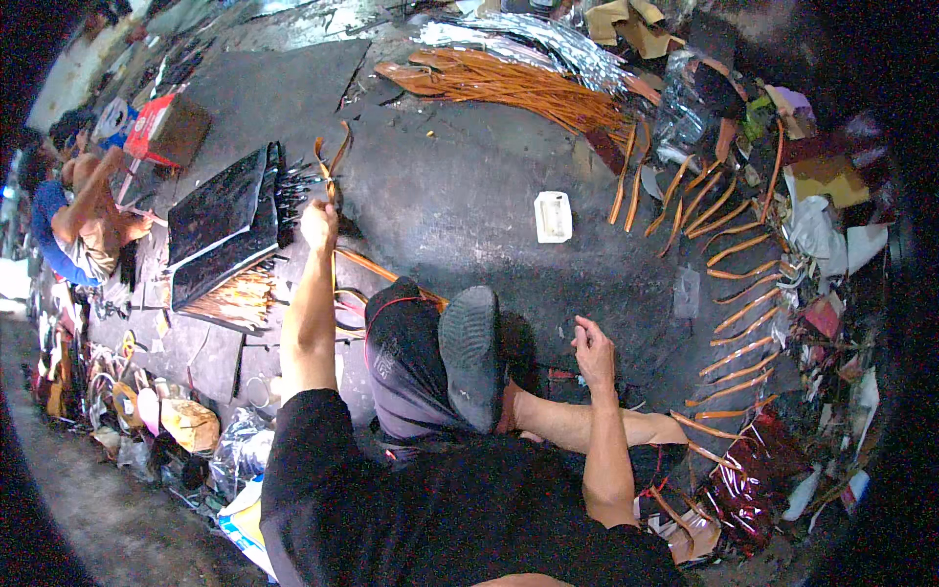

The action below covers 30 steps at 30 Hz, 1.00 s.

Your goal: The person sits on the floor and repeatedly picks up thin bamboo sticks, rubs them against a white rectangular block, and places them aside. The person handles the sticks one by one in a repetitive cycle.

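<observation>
My left hand [319,225] is stretched forward, closed around a brown strap [330,178] whose two narrow ends stick up beyond the fingers. Just left of it lies a black plastic-covered stack [227,217], with dark strip ends at its right side. Tan strips [240,295] poke out from under the stack's near end. My right hand [594,354] hovers over the floor beside my shin, its index finger extended and nothing visible in it. In an arc on the right, several single brown straps [740,311] lie spaced apart. A small white tray [554,217] sits ahead of my right hand.
A thick bundle of brown straps [509,88] and silver-wrapped lengths [548,44] lie at the far side. My raised shoe sole [468,357] is between my arms. Another person in blue [68,220] sits at the left near a red box [166,129]. Scraps [831,235] line the right edge.
</observation>
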Motion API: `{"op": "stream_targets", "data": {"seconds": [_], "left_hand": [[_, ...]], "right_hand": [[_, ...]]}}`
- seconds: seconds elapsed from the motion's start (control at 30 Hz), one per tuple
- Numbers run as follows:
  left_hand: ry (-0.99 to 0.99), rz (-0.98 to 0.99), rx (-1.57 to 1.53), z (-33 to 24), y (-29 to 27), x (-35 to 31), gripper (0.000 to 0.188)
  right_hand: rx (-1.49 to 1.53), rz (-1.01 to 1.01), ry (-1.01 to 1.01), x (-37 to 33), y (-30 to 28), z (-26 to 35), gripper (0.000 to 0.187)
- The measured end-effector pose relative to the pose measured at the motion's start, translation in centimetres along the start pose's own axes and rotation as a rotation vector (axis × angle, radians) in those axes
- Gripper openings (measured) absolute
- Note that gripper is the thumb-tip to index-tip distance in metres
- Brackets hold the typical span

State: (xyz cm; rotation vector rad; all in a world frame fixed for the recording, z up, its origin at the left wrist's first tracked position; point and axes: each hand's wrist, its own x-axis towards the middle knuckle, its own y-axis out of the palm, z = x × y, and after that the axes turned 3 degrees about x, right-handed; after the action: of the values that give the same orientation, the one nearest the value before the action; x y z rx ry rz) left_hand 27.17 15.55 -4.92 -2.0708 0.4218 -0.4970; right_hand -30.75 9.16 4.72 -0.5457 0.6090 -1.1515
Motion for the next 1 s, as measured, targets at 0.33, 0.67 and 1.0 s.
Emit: {"op": "stream_targets", "data": {"seconds": [0.33,0.67,1.0], "left_hand": [[-0.092,0.462,-0.789,-1.4,-4.2,0.0,0.030],[0.211,0.074,-0.120,-7.5,-9.8,0.2,0.039],[0.438,0.539,-0.489,-17.2,-21.5,-1.8,0.023]], "right_hand": [[0.083,0.010,-0.098,0.1,0.8,-1.4,0.027],[0.195,-0.029,-0.125,-1.1,0.0,-2.1,0.026],[0.308,0.077,-0.209,-0.2,-1.9,2.3,0.031]]}}
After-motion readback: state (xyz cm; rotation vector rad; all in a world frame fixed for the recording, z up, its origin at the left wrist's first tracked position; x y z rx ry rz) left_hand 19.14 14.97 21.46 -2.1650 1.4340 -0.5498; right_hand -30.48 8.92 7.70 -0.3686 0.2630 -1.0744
